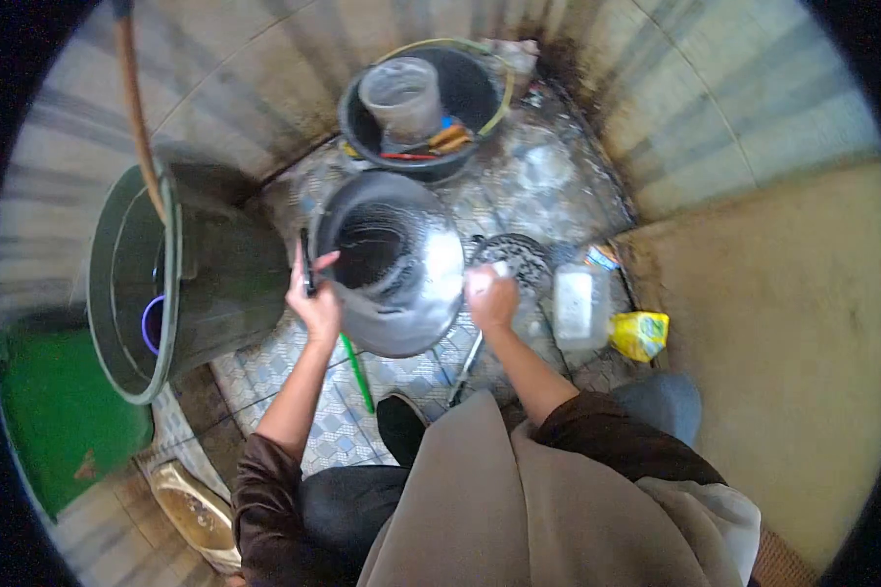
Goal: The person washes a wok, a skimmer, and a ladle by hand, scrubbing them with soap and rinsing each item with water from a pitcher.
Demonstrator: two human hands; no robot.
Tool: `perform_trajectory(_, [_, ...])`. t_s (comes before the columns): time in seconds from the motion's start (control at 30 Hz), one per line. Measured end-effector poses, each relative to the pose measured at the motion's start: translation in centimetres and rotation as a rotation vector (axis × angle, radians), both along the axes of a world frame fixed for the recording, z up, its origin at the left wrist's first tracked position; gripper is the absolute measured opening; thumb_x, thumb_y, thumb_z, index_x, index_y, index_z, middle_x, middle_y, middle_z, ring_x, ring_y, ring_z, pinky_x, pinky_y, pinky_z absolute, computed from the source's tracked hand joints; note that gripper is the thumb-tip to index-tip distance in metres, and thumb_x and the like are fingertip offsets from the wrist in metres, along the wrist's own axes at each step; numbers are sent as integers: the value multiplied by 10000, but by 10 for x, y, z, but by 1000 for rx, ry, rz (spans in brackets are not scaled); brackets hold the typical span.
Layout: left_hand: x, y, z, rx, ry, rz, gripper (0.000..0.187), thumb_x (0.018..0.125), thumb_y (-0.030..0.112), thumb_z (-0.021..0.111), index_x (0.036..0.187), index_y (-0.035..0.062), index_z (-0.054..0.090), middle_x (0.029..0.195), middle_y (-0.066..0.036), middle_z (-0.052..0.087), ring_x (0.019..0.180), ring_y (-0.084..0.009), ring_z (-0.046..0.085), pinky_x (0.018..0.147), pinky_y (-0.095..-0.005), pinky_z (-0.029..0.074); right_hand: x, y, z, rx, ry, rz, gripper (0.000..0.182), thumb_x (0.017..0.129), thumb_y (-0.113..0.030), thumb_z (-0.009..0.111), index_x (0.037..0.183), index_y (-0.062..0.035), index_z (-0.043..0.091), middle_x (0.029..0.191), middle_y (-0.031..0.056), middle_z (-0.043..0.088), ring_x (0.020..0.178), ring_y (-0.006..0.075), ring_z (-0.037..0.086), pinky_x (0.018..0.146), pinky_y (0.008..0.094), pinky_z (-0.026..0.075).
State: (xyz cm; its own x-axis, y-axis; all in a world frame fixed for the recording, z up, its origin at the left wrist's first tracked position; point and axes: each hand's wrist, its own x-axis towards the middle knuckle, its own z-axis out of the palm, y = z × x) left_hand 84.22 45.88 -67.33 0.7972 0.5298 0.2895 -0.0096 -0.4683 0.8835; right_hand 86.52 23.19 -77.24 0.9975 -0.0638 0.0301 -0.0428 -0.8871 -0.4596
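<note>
A large round metal wok point(433, 259), wet and shiny inside with a dark centre, is tilted in front of me above the tiled floor. My left hand point(315, 305) grips its black handle on the left, the thumb lying along the inner side. At the opposite rim my right hand point(491, 296) is closed, somewhat blurred; its fingers hide whatever handle is there. Just beyond the right hand, a dark round container point(515, 262) with foam or suds stands on the floor. A green stick point(357, 374) lies partly below the wok.
A black basin point(352, 117) at the back holds a clear tub point(401, 93) and utensils. On the left stands a big grey barrel point(230, 284) with a hose point(135, 108). A clear plastic box point(579, 308) and a yellow packet point(640, 336) sit at the right, near the wall.
</note>
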Motion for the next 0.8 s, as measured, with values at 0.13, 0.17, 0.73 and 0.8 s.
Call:
perform_trajectory(0.13, [7, 8, -5, 5, 28, 0, 350, 535, -109, 358, 745, -11, 621, 1166, -173, 445, 1084, -262, 428, 910, -287, 282, 22, -92, 6, 31, -178, -624, 293, 711, -354, 532, 861, -102, 540, 733, 163, 565, 670, 335, 533, 611, 440, 411])
perform_trajectory(0.17, [6, 6, -3, 18, 15, -14, 356, 537, -109, 357, 759, -13, 618, 1144, -174, 463, 1078, -260, 434, 908, -288, 284, 22, -114, -12, 30, -185, -635, 293, 711, -354, 532, 861, -102, 540, 733, 163, 565, 670, 335, 533, 611, 440, 411])
perform_trajectory(0.73, [5, 3, 4, 112, 16, -40, 563, 538, -118, 359, 1062, 11, 518, 890, -91, 608, 832, -138, 541, 783, -221, 358, 15, -155, -95, -255, 233, -178, 402, 695, -291, 593, 1012, -101, 434, 824, 164, 560, 743, 317, 557, 649, 379, 464])
perform_trajectory(0.8, [6, 1, 4, 158, -12, -17, 638, 556, -133, 350, 1176, 7, 406, 798, -59, 624, 718, -81, 529, 724, -188, 368, 36, -163, -101, -294, 529, -37, 316, 706, -242, 575, 964, -80, 492, 790, 179, 569, 737, 310, 563, 634, 369, 465])
